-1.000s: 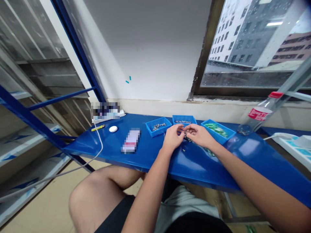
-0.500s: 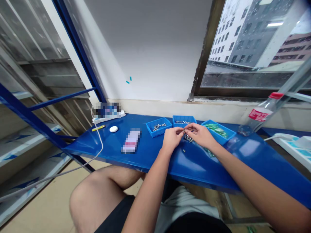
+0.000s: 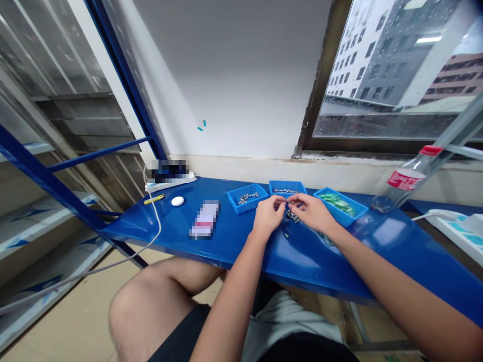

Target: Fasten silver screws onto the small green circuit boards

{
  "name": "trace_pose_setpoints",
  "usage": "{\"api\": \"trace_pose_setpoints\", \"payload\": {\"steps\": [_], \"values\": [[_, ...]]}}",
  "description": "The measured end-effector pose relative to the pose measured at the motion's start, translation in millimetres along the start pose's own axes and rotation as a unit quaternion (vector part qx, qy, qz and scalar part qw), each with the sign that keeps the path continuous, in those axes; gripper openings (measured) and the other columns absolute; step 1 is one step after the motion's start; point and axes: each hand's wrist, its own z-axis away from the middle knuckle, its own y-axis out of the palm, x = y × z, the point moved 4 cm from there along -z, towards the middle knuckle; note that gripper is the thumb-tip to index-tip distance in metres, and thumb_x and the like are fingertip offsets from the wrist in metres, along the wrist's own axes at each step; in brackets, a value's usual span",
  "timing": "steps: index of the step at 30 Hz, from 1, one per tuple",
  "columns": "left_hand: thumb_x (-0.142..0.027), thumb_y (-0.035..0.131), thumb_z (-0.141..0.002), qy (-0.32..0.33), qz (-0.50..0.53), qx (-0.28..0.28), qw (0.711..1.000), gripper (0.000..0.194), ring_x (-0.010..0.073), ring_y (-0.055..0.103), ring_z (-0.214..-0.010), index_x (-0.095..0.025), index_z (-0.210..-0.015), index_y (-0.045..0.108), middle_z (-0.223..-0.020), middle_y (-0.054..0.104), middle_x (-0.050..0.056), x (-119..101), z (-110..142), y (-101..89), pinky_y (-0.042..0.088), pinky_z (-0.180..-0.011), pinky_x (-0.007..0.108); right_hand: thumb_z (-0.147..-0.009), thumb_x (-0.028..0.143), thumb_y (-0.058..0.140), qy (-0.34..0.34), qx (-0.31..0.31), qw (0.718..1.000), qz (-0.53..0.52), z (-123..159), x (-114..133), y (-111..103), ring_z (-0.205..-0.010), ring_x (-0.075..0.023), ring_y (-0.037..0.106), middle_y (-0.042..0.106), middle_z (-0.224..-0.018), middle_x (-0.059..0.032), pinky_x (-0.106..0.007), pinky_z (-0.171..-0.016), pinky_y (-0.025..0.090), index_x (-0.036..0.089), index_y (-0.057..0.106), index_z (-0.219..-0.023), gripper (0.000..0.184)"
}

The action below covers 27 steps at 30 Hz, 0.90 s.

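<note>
My left hand (image 3: 269,213) and my right hand (image 3: 309,210) meet fingertip to fingertip above the blue table. Both are closed in a pinch, and whatever sits between the fingers is too small to make out. Just under my right fingers lies a pile of small metal screws (image 3: 292,216). One loose screw (image 3: 287,236) rests nearer to me. Behind my hands stand a blue tray of metal pieces (image 3: 247,196) at the left and a second blue tray (image 3: 287,188) of similar parts. A third tray with green packets (image 3: 337,203) is right of my right hand.
A phone (image 3: 205,220), a white round case (image 3: 177,201) and a yellow cutter (image 3: 154,199) lie on the left of the table (image 3: 234,241). A white cable (image 3: 156,221) hangs over its edge. At the right stands a plastic bottle (image 3: 405,178) near a metal pole.
My fingertips have shifted slightly while staying together over the screw pile. The whole view has moved a little; the trays and other objects stay in place.
</note>
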Motion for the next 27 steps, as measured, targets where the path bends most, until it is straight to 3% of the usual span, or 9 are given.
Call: {"api": "trace_pose_setpoints", "payload": {"steps": [4, 8, 13, 17, 20, 23, 27], "values": [[-0.032, 0.067, -0.093, 0.071, -0.116, 0.075, 0.988, 0.026, 0.0254, 0.072, -0.109, -0.019, -0.113, 0.076, -0.115, 0.078, 0.01, -5, 4, 7.5, 0.055, -0.104, 0.039, -0.087, 0.037, 0.069, 0.009, -0.048, 0.999, -0.002, -8, 1, -7, -0.081, -0.0215, 0.071, 0.076, -0.093, -0.0069, -0.035, -0.072, 0.06, 0.02, 0.074, -0.104, 0.025], [-0.04, 0.074, -0.086, 0.116, -0.151, 0.146, 0.971, 0.037, 0.0275, 0.066, -0.122, -0.022, -0.119, 0.077, -0.127, 0.074, 0.009, -3, 8, 16.4, 0.049, -0.112, 0.039, -0.085, 0.04, 0.073, 0.009, -0.032, 0.999, -0.033, -30, 7, 1, -0.084, -0.0219, 0.072, 0.077, -0.093, -0.0072, -0.035, -0.076, 0.061, 0.02, 0.074, -0.103, 0.027], [-0.029, 0.075, -0.087, 0.1, -0.145, 0.152, 0.973, 0.03, 0.0253, 0.068, -0.118, -0.022, -0.116, 0.079, -0.125, 0.075, 0.009, 5, 7, 18.7, 0.05, -0.111, 0.038, -0.083, 0.033, 0.075, 0.011, -0.005, 0.997, -0.08, -73, 22, 24, -0.085, -0.0199, 0.073, 0.078, -0.092, -0.0076, -0.034, -0.081, 0.062, 0.017, 0.075, -0.101, 0.024], [-0.021, 0.072, -0.088, 0.097, -0.127, 0.141, 0.977, 0.024, 0.0231, 0.07, -0.112, -0.02, -0.11, 0.08, -0.116, 0.077, 0.009, 6, 5, 18.5, 0.052, -0.108, 0.036, -0.084, 0.029, 0.075, 0.007, 0.032, 0.997, -0.075, -93, 34, 34, -0.086, -0.0202, 0.074, 0.079, -0.103, -0.01, -0.033, -0.075, 0.063, 0.016, 0.072, -0.118, 0.037], [-0.018, 0.071, -0.087, 0.086, -0.137, 0.129, 0.978, 0.02, 0.0231, 0.072, -0.106, -0.018, -0.105, 0.08, -0.109, 0.078, 0.009, 5, 4, 16.6, 0.054, -0.104, 0.035, -0.089, 0.034, 0.071, -0.031, 0.018, 0.998, -0.054, -86, 46, 25, -0.092, -0.0216, 0.074, 0.078, -0.106, -0.0097, -0.035, -0.08, 0.063, 0.018, 0.073, -0.12, 0.034], [-0.017, 0.069, -0.087, 0.061, -0.151, 0.12, 0.979, 0.018, 0.0225, 0.073, -0.098, -0.019, -0.101, 0.08, -0.105, 0.079, 0.008, 4, 4, 13.3, 0.056, -0.097, 0.034, -0.091, 0.035, 0.069, -0.053, 0.026, 0.998, -0.023, -62, 54, 10, -0.094, -0.0222, 0.074, 0.079, -0.102, -0.0076, -0.035, -0.084, 0.061, 0.021, 0.074, -0.117, 0.03], [-0.014, 0.067, -0.085, 0.037, -0.171, 0.113, 0.978, 0.02, 0.0214, 0.074, -0.093, -0.02, -0.099, 0.079, -0.102, 0.079, 0.006, 3, 4, 9.7, 0.058, -0.09, 0.031, -0.092, 0.038, 0.067, -0.049, 0.023, 0.998, 0.022, -25, 44, -7, -0.08, -0.021, 0.073, 0.079, -0.101, -0.0066, -0.033, -0.072, 0.059, 0.023, 0.075, -0.114, 0.028]]}}
